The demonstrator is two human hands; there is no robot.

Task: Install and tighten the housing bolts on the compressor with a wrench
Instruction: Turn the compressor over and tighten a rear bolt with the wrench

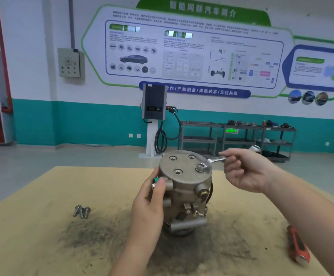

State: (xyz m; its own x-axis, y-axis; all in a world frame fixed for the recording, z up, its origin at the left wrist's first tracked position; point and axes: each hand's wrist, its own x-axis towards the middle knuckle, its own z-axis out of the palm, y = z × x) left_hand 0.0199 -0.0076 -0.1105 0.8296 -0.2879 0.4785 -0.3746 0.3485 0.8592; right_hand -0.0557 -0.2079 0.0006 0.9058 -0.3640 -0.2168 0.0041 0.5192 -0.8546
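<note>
A grey metal compressor [186, 188] stands upright in the middle of the wooden table [32, 246]. Its round top plate shows three empty bolt holes and one bolt [200, 167] seated at the right. A silver wrench [215, 160] sits on that bolt, its handle pointing right. My right hand [245, 170] pinches the wrench handle. My left hand [150, 198] grips the compressor's left side, thumb by a green connector. Three loose bolts [81, 211] lie on the table to the left.
A red-handled tool [298, 246] lies near the table's right edge. Dark grime stains the tabletop around the compressor. Behind the table are open floor, a charging post [154, 116] and metal shelves [237, 138] along the wall.
</note>
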